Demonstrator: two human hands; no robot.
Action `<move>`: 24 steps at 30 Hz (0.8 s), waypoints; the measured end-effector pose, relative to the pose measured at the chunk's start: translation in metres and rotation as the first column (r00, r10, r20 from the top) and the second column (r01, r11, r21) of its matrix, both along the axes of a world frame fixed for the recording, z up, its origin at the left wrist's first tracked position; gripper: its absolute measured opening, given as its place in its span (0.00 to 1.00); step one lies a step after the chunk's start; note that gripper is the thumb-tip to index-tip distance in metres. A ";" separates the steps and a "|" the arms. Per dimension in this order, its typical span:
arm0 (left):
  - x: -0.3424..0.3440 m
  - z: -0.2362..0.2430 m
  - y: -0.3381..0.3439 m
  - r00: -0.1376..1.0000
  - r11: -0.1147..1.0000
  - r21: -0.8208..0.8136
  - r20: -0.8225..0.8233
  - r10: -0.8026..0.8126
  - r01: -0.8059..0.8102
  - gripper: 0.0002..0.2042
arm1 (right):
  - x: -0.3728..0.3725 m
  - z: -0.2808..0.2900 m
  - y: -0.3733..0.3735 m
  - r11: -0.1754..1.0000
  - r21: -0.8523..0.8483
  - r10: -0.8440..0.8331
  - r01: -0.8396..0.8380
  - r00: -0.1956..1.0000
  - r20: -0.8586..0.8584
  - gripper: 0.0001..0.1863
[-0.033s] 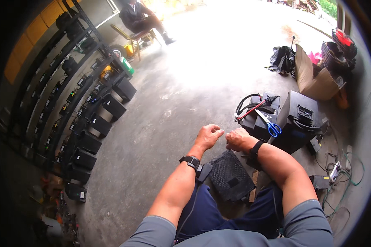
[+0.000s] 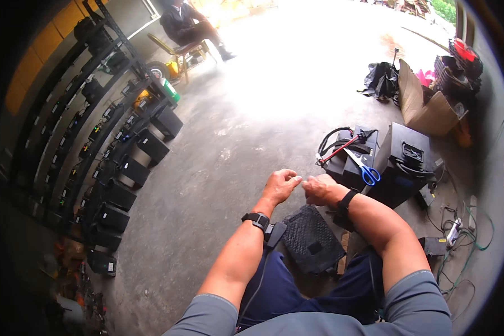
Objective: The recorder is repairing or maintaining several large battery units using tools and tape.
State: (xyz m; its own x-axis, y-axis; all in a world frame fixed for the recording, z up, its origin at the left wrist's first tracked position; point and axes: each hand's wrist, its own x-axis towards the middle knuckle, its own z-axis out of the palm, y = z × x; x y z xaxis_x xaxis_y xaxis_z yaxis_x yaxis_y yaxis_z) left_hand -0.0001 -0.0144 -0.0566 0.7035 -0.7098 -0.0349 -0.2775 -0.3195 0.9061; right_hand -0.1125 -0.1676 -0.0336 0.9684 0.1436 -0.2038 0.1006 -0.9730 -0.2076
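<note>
My left hand (image 2: 280, 186) and my right hand (image 2: 320, 189) are held close together in front of me, fingertips almost meeting. The left thumb and forefinger are pinched; the right fingers are curled in. Anything between them is too small to make out. Just below the hands is a black textured slab (image 2: 303, 228) with a small dark square on it, near my knees. Beyond my right wrist stands a black box (image 2: 336, 167) with red and black cables (image 2: 341, 150) and blue-handled scissors (image 2: 369, 175) lying on top.
A taller black case (image 2: 395, 143) with a handle stands at the right. Cords and a white power strip (image 2: 453, 232) lie beside the wall. Torn cardboard (image 2: 411, 106) and a black bag (image 2: 382, 78) sit farther off. Shelving (image 2: 95, 112) with devices lines the left; a person (image 2: 187, 25) sits behind.
My hands have come very slightly closer together. The whole view has shifted a little; nothing else has visibly moved.
</note>
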 end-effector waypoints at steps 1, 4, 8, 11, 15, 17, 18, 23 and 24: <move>-0.002 0.001 -0.004 1.000 1.000 -0.010 -0.006 -0.019 0.019 0.13 | -0.002 -0.017 -0.006 0.999 0.008 0.040 -0.042 0.985 0.167 0.08; 0.000 0.006 0.001 0.998 1.000 0.000 -0.055 0.002 -0.002 0.13 | 0.007 -0.016 0.001 0.999 -0.050 0.003 -0.003 1.000 0.005 0.08; -0.002 0.007 -0.001 0.997 1.000 0.001 -0.083 0.005 -0.005 0.13 | 0.003 -0.012 -0.001 0.998 -0.058 -0.039 0.037 0.999 -0.031 0.08; -0.004 0.007 -0.004 0.997 1.000 -0.001 -0.076 0.001 -0.001 0.14 | 0.000 -0.024 -0.005 0.998 -0.026 0.057 -0.052 0.968 0.246 0.09; -0.004 0.006 -0.001 0.997 1.000 -0.001 -0.075 -0.010 0.010 0.14 | -0.001 -0.011 0.004 0.998 -0.065 -0.017 0.021 0.998 0.068 0.10; -0.003 0.006 -0.002 0.997 1.000 -0.007 -0.076 -0.015 0.015 0.14 | 0.000 -0.019 0.001 0.998 -0.040 -0.049 0.056 0.989 0.142 0.11; -0.003 0.005 -0.001 0.997 1.000 0.003 -0.076 -0.009 0.009 0.14 | 0.001 -0.019 0.000 0.998 -0.054 -0.011 0.017 0.993 0.117 0.10; -0.001 0.002 0.001 0.996 1.000 0.007 -0.085 -0.004 0.005 0.14 | -0.001 -0.005 0.005 0.997 -0.071 0.004 -0.006 1.000 -0.028 0.09; -0.002 0.003 -0.001 0.997 1.000 0.010 -0.074 -0.012 0.013 0.14 | -0.003 -0.012 0.004 0.999 -0.053 0.003 0.001 0.998 0.065 0.08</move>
